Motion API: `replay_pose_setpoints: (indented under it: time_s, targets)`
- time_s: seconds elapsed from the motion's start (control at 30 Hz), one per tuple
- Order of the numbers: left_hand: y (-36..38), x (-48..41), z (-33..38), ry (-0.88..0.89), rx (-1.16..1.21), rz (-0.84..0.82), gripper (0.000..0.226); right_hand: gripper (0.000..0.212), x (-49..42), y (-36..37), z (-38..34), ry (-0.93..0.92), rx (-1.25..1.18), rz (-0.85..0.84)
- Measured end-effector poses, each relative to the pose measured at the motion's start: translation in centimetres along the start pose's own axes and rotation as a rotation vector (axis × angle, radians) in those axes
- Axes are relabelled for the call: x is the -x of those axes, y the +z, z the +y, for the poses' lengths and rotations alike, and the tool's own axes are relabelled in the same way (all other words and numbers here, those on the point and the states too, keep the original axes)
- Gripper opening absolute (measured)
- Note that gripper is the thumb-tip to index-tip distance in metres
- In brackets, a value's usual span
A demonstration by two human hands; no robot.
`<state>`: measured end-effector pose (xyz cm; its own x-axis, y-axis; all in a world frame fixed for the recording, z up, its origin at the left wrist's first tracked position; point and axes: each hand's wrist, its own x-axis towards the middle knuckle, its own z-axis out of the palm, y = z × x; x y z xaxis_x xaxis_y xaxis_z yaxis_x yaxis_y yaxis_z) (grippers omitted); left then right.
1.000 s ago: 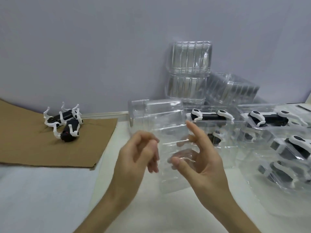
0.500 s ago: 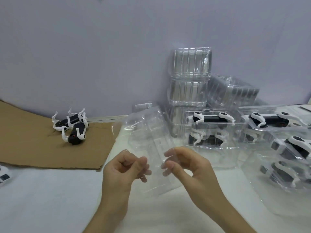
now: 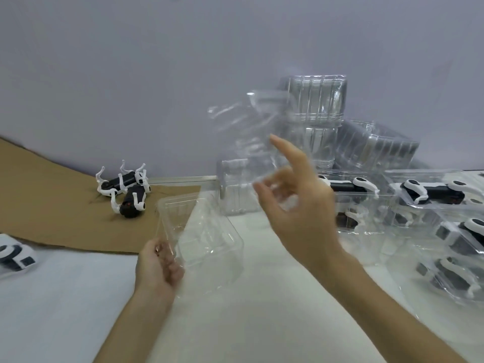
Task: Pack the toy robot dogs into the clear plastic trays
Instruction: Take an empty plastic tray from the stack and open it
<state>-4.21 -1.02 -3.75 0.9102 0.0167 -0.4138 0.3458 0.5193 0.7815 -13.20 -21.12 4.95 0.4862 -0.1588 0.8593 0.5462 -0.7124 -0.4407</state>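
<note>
Low in front of us is the clear tray [image 3: 209, 242], tilted, its near corner pinched in the left hand [image 3: 157, 268]. A second tray [image 3: 243, 121] is up in the air, blurred, against the right hand [image 3: 296, 210]. The index finger is out and the thumb curls toward the plastic, but we cannot tell whether it truly grips. We judge this the tray-separating step. Next we'd want the spare set aside and one of the loose toy robot dogs [image 3: 132, 200] fetched from the brown cardboard [image 3: 52, 200] at left. Packed trays [image 3: 379, 221] crowd the right of the white table [image 3: 262, 323], with the empty tray stack [image 3: 317, 100] behind and a pale wall [image 3: 131, 74] beyond.
</note>
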Motion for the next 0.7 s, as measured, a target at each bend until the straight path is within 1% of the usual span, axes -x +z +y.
replay_pose_setpoints:
  time_s: [0.1,0.2,0.27,0.3,0.37,0.4,0.43,0.47,0.53,0.57,0.6,0.63,0.7]
  targets:
    - [-0.2,-0.5,-0.3,0.005,-0.010,-0.012,0.027,0.053,-4.0,3.9,0.6,-0.087,0.215,-0.149]
    - [-0.3,-0.7,-0.4,0.027,0.004,0.016,0.028,0.048,-7.4,7.9,2.4,-0.044,0.501,-0.309]
    - [-0.2,-0.9,-0.5,0.040,-0.019,0.024,0.022,0.047,-8.6,10.0,4.3,0.071,0.632,-0.375]
    - [-0.2,-1.0,-0.6,0.045,-0.038,0.020,0.019,0.045,-8.9,10.8,5.3,0.168,0.650,-0.434]
    - [-0.3,-1.1,-0.8,0.056,-0.070,0.025,0.019,0.043,-9.1,12.1,7.1,0.378,0.608,-0.608]
    - [-0.4,-1.1,-0.8,0.061,-0.076,0.025,0.020,0.047,-9.0,12.5,7.7,0.442,0.596,-0.698]
    - [-0.4,-1.1,-0.8,0.067,-0.076,0.022,0.020,0.053,-8.9,12.8,8.2,0.453,0.617,-0.758]
    - [-0.4,-1.1,-0.9,0.069,-0.073,0.019,0.019,0.057,-8.7,13.0,8.5,0.413,0.667,-0.771]
    - [-0.5,-1.4,-0.9,0.069,-0.072,0.021,0.016,0.057,-8.5,13.2,9.0,0.274,0.784,-0.666]
    - [-0.5,-1.6,-1.0,0.067,-0.077,0.022,0.015,0.056,-8.4,13.2,9.3,0.226,0.826,-0.611]
    - [-0.4,-1.7,-1.0,0.068,-0.087,0.024,0.014,0.056,-8.3,13.2,9.6,0.216,0.846,-0.586]
    - [-0.4,-1.8,-1.0,0.070,-0.097,0.026,0.014,0.055,-8.2,13.1,10.0,0.257,0.843,-0.609]
    - [-0.3,-1.8,-1.1,0.073,-0.103,0.028,0.015,0.049,-7.9,12.8,10.7,0.389,0.807,-0.733]
